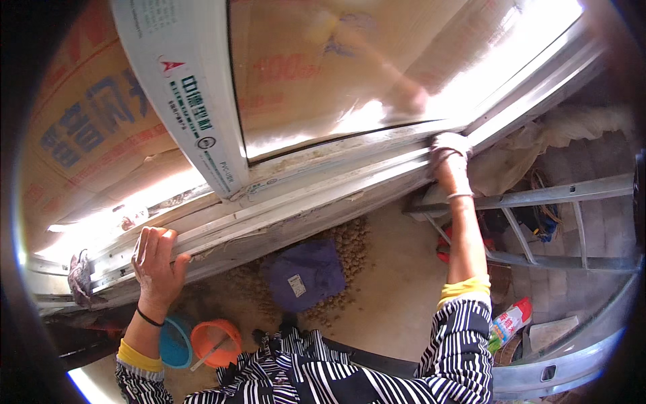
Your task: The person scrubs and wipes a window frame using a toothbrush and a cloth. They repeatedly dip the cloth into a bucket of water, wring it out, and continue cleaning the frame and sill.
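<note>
My left hand (159, 267) rests on the outer edge of a white PVC window frame (328, 184), fingers spread over the sill part and holding nothing. At the frame's lower right corner my right hand (450, 154) is pressed against the sill with a pale cloth or glove about it; which of the two it is, I cannot tell. Behind the glass pane (328, 76) stands brown printed cardboard, and the pane mirrors an arm. A dark crumpled rag (81, 278) hangs over the frame just left of my left hand. The upright mullion (186, 101) bears printed film.
Below are a blue bucket (174, 343), an orange bucket (216, 343) with a stick in it, and a purple bag (305, 275) on scattered brown lumps. A metal ladder (550, 194) lies at the right, near a printed plastic bag (509, 323) and plastic sheeting (535, 146).
</note>
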Motion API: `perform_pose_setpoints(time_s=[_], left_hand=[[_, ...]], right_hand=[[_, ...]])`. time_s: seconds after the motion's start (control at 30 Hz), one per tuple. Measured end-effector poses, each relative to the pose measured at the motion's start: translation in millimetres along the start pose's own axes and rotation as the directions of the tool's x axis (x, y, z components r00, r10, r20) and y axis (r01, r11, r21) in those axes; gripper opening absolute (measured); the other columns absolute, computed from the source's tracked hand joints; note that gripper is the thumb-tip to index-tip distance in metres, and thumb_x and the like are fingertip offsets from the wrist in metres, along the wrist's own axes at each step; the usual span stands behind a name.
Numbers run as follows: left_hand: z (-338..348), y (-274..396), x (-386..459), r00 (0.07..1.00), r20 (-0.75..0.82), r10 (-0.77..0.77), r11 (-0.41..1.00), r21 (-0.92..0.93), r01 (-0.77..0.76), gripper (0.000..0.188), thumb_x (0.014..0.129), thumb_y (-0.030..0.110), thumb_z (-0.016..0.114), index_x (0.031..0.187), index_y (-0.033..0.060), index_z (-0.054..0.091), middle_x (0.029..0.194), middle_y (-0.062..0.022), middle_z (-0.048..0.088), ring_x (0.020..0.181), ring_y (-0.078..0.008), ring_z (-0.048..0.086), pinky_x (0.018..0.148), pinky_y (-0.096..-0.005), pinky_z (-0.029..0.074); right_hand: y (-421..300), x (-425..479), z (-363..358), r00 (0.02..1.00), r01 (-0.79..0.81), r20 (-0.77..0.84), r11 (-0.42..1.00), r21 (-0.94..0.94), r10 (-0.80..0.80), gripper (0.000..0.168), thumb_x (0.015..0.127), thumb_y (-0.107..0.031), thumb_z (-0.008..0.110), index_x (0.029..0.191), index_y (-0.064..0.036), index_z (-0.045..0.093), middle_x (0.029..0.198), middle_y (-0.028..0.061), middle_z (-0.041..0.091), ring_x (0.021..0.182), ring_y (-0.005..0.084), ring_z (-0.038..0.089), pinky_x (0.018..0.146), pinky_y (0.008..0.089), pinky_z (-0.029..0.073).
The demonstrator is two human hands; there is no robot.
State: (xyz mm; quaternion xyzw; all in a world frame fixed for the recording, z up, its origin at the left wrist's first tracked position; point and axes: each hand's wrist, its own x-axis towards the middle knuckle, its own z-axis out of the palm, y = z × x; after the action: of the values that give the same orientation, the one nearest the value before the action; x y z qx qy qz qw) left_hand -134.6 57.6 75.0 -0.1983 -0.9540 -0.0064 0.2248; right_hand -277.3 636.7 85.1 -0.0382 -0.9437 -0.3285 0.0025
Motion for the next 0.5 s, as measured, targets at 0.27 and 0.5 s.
perform_pose_setpoints(time_s=[0.27, 0.5], left_hand=[[1, -1, 12, 0.999, 0.0, 0.035, 0.995, -0.09, -0.035, 0.054, 0.1, 0.05, 0.039, 0.107, 0.0004, 0.06, 0.099, -0.0189, 0.056, 0.095, -0.0394, 0.055, 0.082, -0.0481, 0.045], [-5, -8, 1, 0.998, 0.065, -0.004, 0.999, -0.048, 0.007, 0.058, 0.099, 0.055, 0.036, 0.105, 0.0008, 0.057, 0.1, -0.0195, 0.055, 0.095, -0.0392, 0.054, 0.081, -0.0481, 0.045]], right_hand=[[-143, -96, -125, 0.638, 0.768, -0.739, 0.106, 0.631, -0.215, 0.02, 0.067, -0.012, 0.066, 0.085, -0.017, 0.073, 0.09, 0.0021, 0.071, 0.089, 0.0255, 0.066, 0.083, 0.0371, 0.052], [-34, -36, -40, 0.71, 0.672, -0.608, 0.602, 0.431, -0.355, 0.02, 0.075, -0.016, 0.067, 0.094, -0.01, 0.066, 0.091, 0.0053, 0.065, 0.086, 0.0235, 0.065, 0.074, 0.0351, 0.053]])
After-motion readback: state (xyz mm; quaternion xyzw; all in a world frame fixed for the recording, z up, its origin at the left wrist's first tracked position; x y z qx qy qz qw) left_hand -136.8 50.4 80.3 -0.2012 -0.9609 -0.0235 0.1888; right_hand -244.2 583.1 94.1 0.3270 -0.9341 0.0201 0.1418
